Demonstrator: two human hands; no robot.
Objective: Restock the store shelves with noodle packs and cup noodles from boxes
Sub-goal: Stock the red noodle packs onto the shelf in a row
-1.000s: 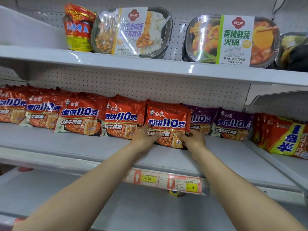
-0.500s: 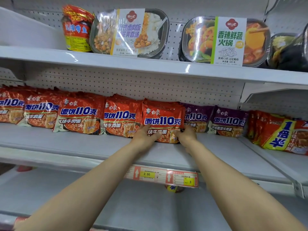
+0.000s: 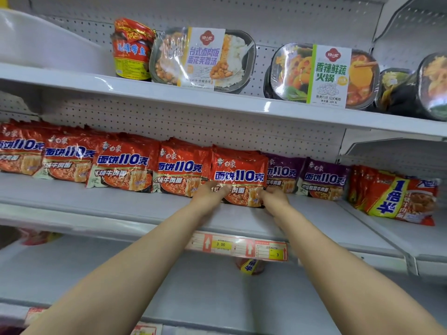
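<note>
White metal shelving with a pegboard back (image 3: 217, 131) fills the wall in front of me, three tiers deep, and that perforated back is what the goods lean on. Along the middle shelf (image 3: 96, 204) runs a long row of red crinkly plastic noodle packs (image 3: 121, 165), standing on edge and tipped rearward, fronts out so the labels read from the aisle. To the right of them stand two purple noodle packs (image 3: 324, 177), and further right, on the adjoining bay, red-and-yellow packs (image 3: 396, 197) lean the same way.

On the top shelf (image 3: 169, 93) sit sealed black meal trays with paper sleeves (image 3: 203, 59) propped upright, beside a red foil-topped tub (image 3: 130, 49).

Both arms reach in to the last red noodle pack (image 3: 238, 176) of the row, just beside the purple ones. The left hand (image 3: 209, 195) lies against its lower left front, fingers bent onto the film; the right hand (image 3: 274, 199) curls round its lower right corner. I judge they are squaring it flush with its neighbours.

Below, a price strip with yellow tags (image 3: 238, 247) is clipped to the shelf lip, and a small red-and-yellow pack (image 3: 250, 267) peeks out on the lower shelf.
</note>
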